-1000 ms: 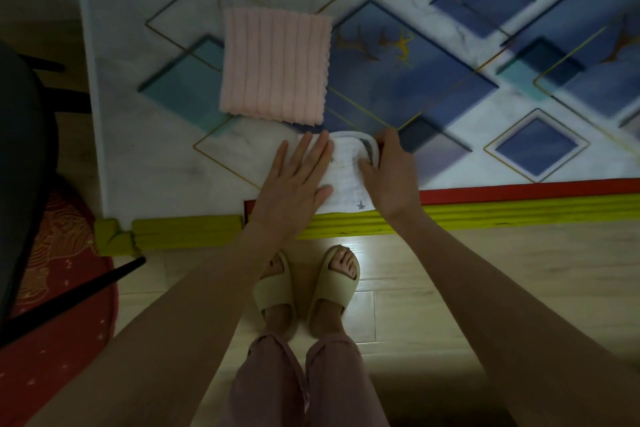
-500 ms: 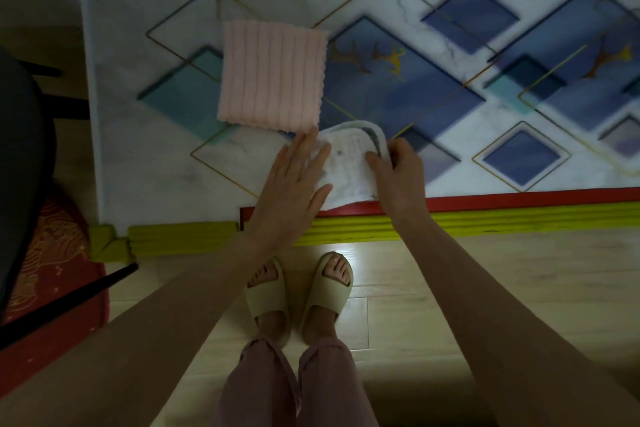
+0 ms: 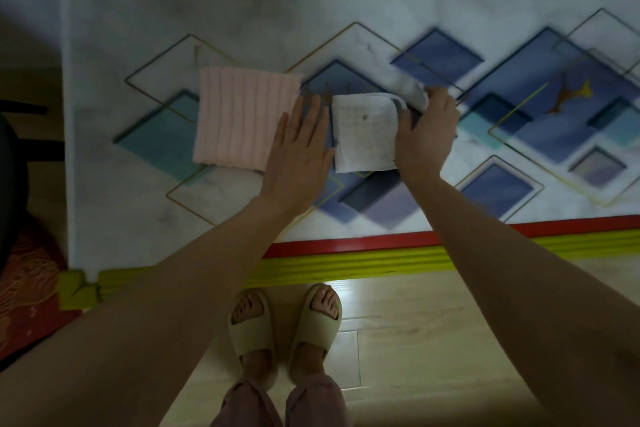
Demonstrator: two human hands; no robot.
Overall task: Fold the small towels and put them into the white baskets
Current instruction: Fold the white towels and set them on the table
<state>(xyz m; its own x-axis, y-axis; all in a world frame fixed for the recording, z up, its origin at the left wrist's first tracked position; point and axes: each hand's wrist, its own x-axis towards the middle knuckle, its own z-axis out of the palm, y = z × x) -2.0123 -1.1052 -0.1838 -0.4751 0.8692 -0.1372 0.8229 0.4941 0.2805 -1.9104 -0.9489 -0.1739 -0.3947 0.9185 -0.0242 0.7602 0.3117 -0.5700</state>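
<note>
white towel: motion-blurred; its print is too smeared to read, and its right edge is hidden under the right hand.
towel's upper right corner: a smeared grey streak at the right hand's fingertips; whether it is a lifted flap or a fold cannot be told.
right hand's fingers: curled over the towel's edge, tips blurred.
pink towel: its right edge is covered by the left hand.
table: cut off by the right edge, beyond the right hand; far rim blurred.
forearms: cut off by the bottom edge.
dark object left of the left hand: cut off by the left edge, not identifiable.
</note>
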